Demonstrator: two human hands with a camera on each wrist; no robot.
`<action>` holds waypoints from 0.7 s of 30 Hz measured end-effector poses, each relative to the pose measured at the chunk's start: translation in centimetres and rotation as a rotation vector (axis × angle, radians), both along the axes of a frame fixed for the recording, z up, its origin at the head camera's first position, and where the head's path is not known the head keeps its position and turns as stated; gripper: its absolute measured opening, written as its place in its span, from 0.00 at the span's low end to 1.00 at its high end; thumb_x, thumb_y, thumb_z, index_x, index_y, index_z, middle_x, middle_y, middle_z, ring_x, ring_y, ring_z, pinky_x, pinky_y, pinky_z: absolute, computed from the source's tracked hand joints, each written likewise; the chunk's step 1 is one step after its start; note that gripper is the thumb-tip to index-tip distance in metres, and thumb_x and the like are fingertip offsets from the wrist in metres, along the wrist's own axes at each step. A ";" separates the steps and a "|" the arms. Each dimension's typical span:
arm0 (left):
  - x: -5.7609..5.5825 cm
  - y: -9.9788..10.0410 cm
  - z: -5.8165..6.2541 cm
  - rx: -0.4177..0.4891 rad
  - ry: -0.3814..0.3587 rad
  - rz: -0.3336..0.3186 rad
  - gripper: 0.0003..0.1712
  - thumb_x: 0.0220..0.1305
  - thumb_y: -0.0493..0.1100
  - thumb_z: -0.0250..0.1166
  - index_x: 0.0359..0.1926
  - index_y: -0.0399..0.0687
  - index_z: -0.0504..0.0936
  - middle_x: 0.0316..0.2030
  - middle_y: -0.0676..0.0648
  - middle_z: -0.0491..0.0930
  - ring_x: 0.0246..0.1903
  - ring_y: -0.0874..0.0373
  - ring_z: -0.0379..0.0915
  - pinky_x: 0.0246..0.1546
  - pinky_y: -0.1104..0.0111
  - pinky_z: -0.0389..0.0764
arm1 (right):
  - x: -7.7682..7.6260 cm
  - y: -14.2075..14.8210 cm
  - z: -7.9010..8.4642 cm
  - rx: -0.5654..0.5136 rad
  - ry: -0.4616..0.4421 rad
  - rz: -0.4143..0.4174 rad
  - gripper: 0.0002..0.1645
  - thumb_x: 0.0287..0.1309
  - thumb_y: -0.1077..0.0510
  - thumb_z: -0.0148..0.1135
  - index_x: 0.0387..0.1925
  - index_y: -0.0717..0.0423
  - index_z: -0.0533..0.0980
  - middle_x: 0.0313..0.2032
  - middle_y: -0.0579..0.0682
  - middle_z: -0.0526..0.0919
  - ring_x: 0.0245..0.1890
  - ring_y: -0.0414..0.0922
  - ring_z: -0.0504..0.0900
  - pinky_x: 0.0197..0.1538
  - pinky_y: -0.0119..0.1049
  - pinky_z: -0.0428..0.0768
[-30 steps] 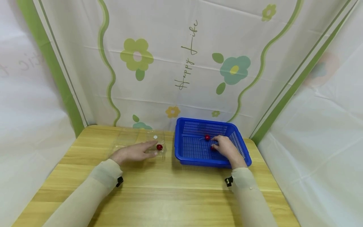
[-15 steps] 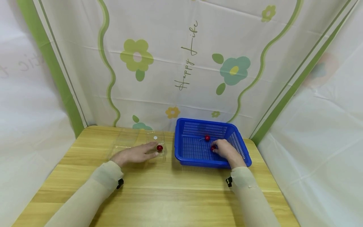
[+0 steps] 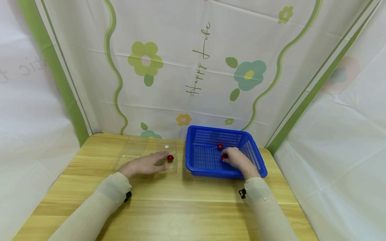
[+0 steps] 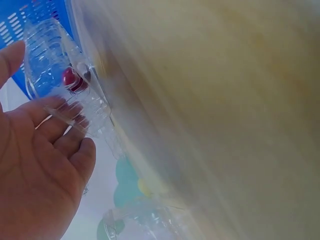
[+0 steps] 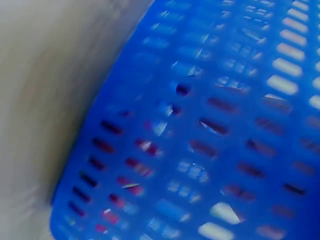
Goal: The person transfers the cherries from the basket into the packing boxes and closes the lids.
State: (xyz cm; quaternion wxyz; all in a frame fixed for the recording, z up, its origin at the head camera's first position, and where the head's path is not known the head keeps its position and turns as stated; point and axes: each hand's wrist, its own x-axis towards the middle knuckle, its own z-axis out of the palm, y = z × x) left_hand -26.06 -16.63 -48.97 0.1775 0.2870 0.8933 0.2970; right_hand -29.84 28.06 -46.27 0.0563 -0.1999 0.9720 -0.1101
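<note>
My left hand (image 3: 146,164) lies beside a small clear plastic box (image 4: 45,55), its fingers extended against the box and its thumb held apart. A red cherry (image 3: 170,158) sits inside that box; the left wrist view shows it through the plastic. Over in the blue basket (image 3: 208,174), my right hand (image 3: 238,159) pinches a second cherry (image 3: 224,156) between thumb and fingers, partly covering it. Another cherry (image 3: 220,146) with a pale stem lies on the basket floor just behind. In the right wrist view the slotted basket wall hides the right hand.
Another clear plastic container (image 3: 132,147) stands left of the box, near the table's back edge. A white curtain with printed flowers (image 3: 145,58) hangs right behind the wooden table (image 3: 187,207) and at both sides. The basket's raised rim surrounds the right hand.
My right hand's fingers have closed round the cherry, and both have shifted slightly left. The small box with its cherry has slid a little to the right beside the left hand.
</note>
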 end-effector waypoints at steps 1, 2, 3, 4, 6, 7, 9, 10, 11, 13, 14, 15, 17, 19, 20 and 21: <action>0.0 0.0 0.0 -0.005 0.013 -0.003 0.49 0.93 0.59 0.61 0.95 0.34 0.53 0.95 0.30 0.51 0.94 0.25 0.47 0.95 0.28 0.52 | 0.1 -0.3 0.1 -0.015 -0.001 0.001 0.10 0.78 0.66 0.76 0.56 0.63 0.92 0.54 0.60 0.96 0.58 0.58 0.94 0.67 0.58 0.94; 0.0 0.1 0.0 -0.011 0.024 -0.003 0.49 0.93 0.58 0.62 0.94 0.34 0.54 0.95 0.29 0.52 0.94 0.25 0.48 0.94 0.28 0.53 | 0.2 -0.6 0.3 -0.027 0.003 0.010 0.11 0.77 0.66 0.77 0.56 0.64 0.92 0.54 0.60 0.96 0.58 0.58 0.94 0.67 0.58 0.94; 0.0 0.1 0.0 -0.018 0.035 -0.004 0.50 0.92 0.58 0.63 0.94 0.33 0.55 0.94 0.29 0.53 0.94 0.25 0.49 0.94 0.27 0.54 | 0.2 -1.0 0.5 -0.039 0.006 0.016 0.11 0.77 0.66 0.77 0.56 0.64 0.92 0.54 0.60 0.96 0.58 0.58 0.94 0.66 0.57 0.94; 0.0 0.2 0.1 -0.026 0.045 -0.004 0.49 0.91 0.58 0.64 0.94 0.33 0.56 0.94 0.29 0.54 0.93 0.24 0.50 0.94 0.27 0.55 | 0.3 -1.4 0.7 -0.051 0.005 0.019 0.12 0.77 0.66 0.77 0.57 0.64 0.92 0.55 0.60 0.96 0.58 0.58 0.94 0.67 0.57 0.95; -0.1 0.3 0.1 -0.040 0.061 0.001 0.49 0.90 0.57 0.66 0.93 0.33 0.58 0.93 0.29 0.56 0.93 0.25 0.51 0.93 0.28 0.57 | 0.5 -2.1 1.1 -0.066 0.010 0.036 0.13 0.77 0.66 0.77 0.59 0.64 0.92 0.55 0.60 0.96 0.59 0.58 0.94 0.66 0.56 0.95; -0.1 0.4 0.1 -0.045 0.070 0.001 0.49 0.89 0.55 0.68 0.93 0.33 0.59 0.93 0.29 0.57 0.93 0.25 0.52 0.93 0.29 0.58 | 0.5 -2.4 1.3 -0.069 0.015 0.048 0.13 0.77 0.66 0.77 0.59 0.64 0.92 0.55 0.60 0.96 0.59 0.58 0.95 0.65 0.56 0.96; -0.1 0.5 0.2 -0.057 0.082 0.004 0.49 0.87 0.54 0.70 0.92 0.33 0.61 0.93 0.29 0.58 0.92 0.25 0.54 0.93 0.30 0.61 | 0.7 -3.0 1.6 -0.076 0.025 0.068 0.14 0.77 0.67 0.77 0.60 0.64 0.91 0.55 0.60 0.96 0.58 0.58 0.95 0.64 0.55 0.96; -0.2 0.6 0.2 -0.062 0.086 0.006 0.49 0.86 0.53 0.71 0.92 0.34 0.61 0.93 0.29 0.58 0.92 0.25 0.55 0.92 0.30 0.62 | 0.7 -3.3 1.8 -0.081 0.029 0.075 0.15 0.77 0.67 0.77 0.60 0.64 0.91 0.55 0.60 0.96 0.58 0.58 0.94 0.63 0.55 0.96; -0.2 0.7 0.1 -0.065 0.089 0.007 0.49 0.86 0.52 0.72 0.92 0.34 0.62 0.93 0.29 0.58 0.92 0.25 0.56 0.92 0.30 0.64 | 0.8 -3.5 1.9 -0.084 0.035 0.086 0.15 0.77 0.67 0.77 0.60 0.64 0.91 0.55 0.59 0.95 0.58 0.58 0.94 0.63 0.55 0.96; -0.3 0.8 0.1 -0.073 0.096 0.009 0.50 0.84 0.52 0.74 0.92 0.34 0.62 0.92 0.29 0.59 0.91 0.25 0.57 0.91 0.31 0.66 | 0.9 -4.0 2.1 -0.092 0.054 0.107 0.14 0.77 0.67 0.77 0.60 0.64 0.91 0.54 0.59 0.95 0.57 0.57 0.94 0.62 0.54 0.96; -0.3 0.8 0.1 -0.075 0.098 0.009 0.51 0.83 0.52 0.75 0.92 0.35 0.63 0.92 0.29 0.59 0.91 0.24 0.58 0.90 0.30 0.67 | 0.9 -4.2 2.2 -0.098 0.062 0.115 0.14 0.77 0.67 0.77 0.59 0.63 0.92 0.54 0.58 0.95 0.57 0.57 0.94 0.62 0.54 0.96; -0.4 0.9 0.1 -0.076 0.101 0.010 0.51 0.82 0.52 0.76 0.92 0.35 0.63 0.92 0.28 0.59 0.90 0.24 0.58 0.90 0.30 0.68 | 1.0 -4.5 2.2 -0.104 0.068 0.121 0.13 0.77 0.67 0.77 0.59 0.63 0.92 0.54 0.58 0.95 0.57 0.57 0.94 0.63 0.55 0.96; -0.5 1.0 0.2 -0.078 0.115 0.006 0.52 0.81 0.51 0.78 0.91 0.34 0.64 0.91 0.28 0.61 0.90 0.24 0.60 0.89 0.31 0.70 | 1.1 -4.9 2.4 -0.118 0.073 0.131 0.13 0.77 0.66 0.77 0.58 0.63 0.92 0.54 0.58 0.95 0.57 0.57 0.94 0.63 0.55 0.96; -0.6 1.1 0.2 -0.079 0.124 0.003 0.52 0.79 0.51 0.80 0.90 0.34 0.66 0.90 0.28 0.63 0.89 0.24 0.61 0.88 0.31 0.71 | 1.3 -5.3 2.5 -0.134 0.073 0.129 0.12 0.77 0.66 0.77 0.58 0.63 0.92 0.54 0.58 0.95 0.57 0.56 0.94 0.63 0.54 0.96; -0.6 1.1 0.3 -0.078 0.126 0.003 0.52 0.78 0.51 0.80 0.90 0.33 0.66 0.89 0.28 0.64 0.88 0.24 0.62 0.88 0.32 0.72 | 1.3 -5.5 2.6 -0.142 0.073 0.125 0.12 0.77 0.66 0.77 0.58 0.63 0.92 0.54 0.58 0.95 0.58 0.56 0.94 0.64 0.54 0.96; -0.7 1.2 0.3 -0.076 0.128 0.003 0.53 0.78 0.51 0.81 0.90 0.33 0.67 0.88 0.28 0.65 0.87 0.24 0.63 0.87 0.32 0.73 | 1.4 -5.6 2.7 -0.150 0.072 0.122 0.12 0.77 0.66 0.77 0.58 0.63 0.92 0.55 0.57 0.95 0.58 0.56 0.94 0.64 0.54 0.96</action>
